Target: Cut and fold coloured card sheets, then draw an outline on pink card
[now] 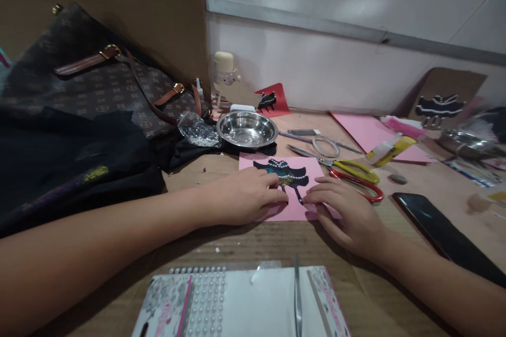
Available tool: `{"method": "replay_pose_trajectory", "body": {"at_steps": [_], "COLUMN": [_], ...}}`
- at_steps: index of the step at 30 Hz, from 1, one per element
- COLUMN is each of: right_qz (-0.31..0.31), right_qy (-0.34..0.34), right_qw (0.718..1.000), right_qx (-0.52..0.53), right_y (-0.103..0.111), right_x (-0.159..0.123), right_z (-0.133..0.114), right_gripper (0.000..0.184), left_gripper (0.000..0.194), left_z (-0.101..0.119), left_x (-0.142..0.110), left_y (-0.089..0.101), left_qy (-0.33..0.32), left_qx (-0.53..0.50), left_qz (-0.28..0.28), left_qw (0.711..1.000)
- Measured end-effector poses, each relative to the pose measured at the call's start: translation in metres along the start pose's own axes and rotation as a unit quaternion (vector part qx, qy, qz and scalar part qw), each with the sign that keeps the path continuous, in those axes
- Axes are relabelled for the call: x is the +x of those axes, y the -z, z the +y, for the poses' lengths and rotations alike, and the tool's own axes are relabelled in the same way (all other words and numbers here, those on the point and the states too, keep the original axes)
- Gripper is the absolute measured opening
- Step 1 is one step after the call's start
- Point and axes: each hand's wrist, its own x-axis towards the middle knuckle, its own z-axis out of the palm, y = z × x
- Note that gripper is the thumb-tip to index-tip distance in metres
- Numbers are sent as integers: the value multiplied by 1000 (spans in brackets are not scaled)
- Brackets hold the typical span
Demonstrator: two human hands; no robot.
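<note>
A pink card (312,167) lies on the cardboard, bearing a black cutout (299,172) trimmed with rows of white beads and teal and gold glitter. Two thin black legs run down from the cutout. My left hand (247,195) rests on the card's left side, fingers apart and bent, the tips by one leg. On the right side, my right hand (348,210) lies with fingers spread, its fingertips touching the card near the other leg's foot. Nearer to me are a sheet of stick-on pearls (207,300) and metal tweezers (298,300) on a white pad.
Behind the card stand a steel bowl (247,130) and a crumpled plastic bag (197,129). Red and yellow scissors (358,171), a glue bottle (385,150) and a black phone (443,229) lie right. A brown handbag (98,84) and black cloth (75,163) occupy the left.
</note>
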Motion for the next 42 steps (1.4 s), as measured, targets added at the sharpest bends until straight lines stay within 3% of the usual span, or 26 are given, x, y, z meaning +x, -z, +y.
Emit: {"method": "replay_pose_trajectory", "body": {"at_steps": [7,17,25,36,42], "right_qz": [-45,-35,4,-17,-25], "right_qy": [18,60,63,30,23], "right_qw": [999,995,997,999,999], "right_qx": [-14,-68,-47,-25,-18], "right_y": [1,-1,-3,-2,-2], "right_x": [3,1,2,3,2], "right_z": [-4,-10,-6,-8,-6], "right_gripper": [13,12,15,10,10], "left_gripper": [30,25,27,24,30], "left_z": [0,-1,-1,-1,-2], "left_x": [0,-1,0,1,0], "left_y": [-1,-2,-1,0,3], "left_qy": [4,10,7,36,-7], "left_qx": [2,-1,10,-26,17], "left_qz": [-1,-10,-16,-12,-10], "left_qw": [1000,1000,1000,999,1000]}}
